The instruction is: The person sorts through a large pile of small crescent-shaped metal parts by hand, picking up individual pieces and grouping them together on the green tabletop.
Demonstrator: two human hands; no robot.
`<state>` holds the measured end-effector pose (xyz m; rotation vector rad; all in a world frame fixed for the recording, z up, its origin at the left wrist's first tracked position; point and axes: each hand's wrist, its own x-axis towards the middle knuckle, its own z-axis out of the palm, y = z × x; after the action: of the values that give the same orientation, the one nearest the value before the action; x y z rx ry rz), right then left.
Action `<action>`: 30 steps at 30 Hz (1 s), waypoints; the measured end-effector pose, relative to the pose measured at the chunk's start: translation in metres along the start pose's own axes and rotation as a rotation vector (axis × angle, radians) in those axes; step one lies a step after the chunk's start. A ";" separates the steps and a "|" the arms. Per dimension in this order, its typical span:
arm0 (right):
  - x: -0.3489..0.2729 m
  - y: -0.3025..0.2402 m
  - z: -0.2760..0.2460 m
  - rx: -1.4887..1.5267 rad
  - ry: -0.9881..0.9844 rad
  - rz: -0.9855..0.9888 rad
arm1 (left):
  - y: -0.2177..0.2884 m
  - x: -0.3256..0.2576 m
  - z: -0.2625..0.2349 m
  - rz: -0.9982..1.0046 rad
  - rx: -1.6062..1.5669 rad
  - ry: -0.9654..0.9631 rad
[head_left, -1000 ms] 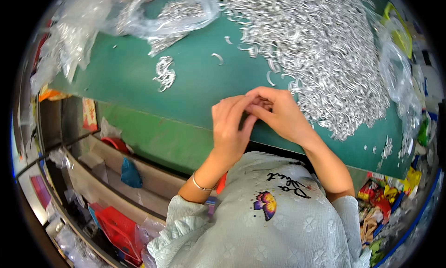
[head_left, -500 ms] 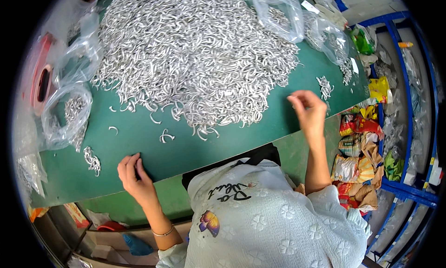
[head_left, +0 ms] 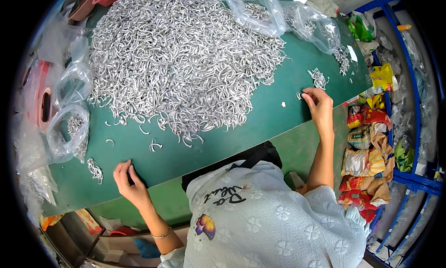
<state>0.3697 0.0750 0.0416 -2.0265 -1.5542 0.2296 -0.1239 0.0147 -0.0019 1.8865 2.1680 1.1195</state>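
Across your green table [head_left: 269,105], a clear bag [head_left: 55,139] at left holds silvery curved pieces [head_left: 74,127], your left hand [head_left: 131,186] sits half open by the near edge, the metal pile [head_left: 181,59] spreads far, a far-right bag [head_left: 328,35] holds more, and your right hand [head_left: 320,107], its grip impossible to tell, seems to handle one loose piece [head_left: 298,96], calling for a fine pinch.

Two hands [head_left: 131,184] [head_left: 321,109] — one large heap [head_left: 176,63]

Silvery heap [head_left: 181,59] cropped by top edge, white speck [head_left: 283,104] too small for identification
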 end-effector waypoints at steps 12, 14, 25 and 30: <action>-0.007 -0.005 0.012 -0.179 0.003 -0.145 | 0.007 -0.007 0.001 -0.076 0.009 0.042; -0.011 -0.020 0.013 0.035 -0.019 -0.094 | 0.014 -0.007 -0.004 -0.104 0.001 0.065; -0.090 -0.258 0.145 0.437 -0.513 -1.092 | 0.023 -0.008 -0.013 -0.233 -0.198 0.057; -0.095 -0.286 0.185 0.276 -0.611 -1.226 | 0.021 -0.010 -0.015 -0.169 -0.205 0.019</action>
<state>0.0167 0.0945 0.0219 -0.5364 -2.6330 0.5361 -0.1114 -0.0015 0.0168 1.5839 2.0840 1.2747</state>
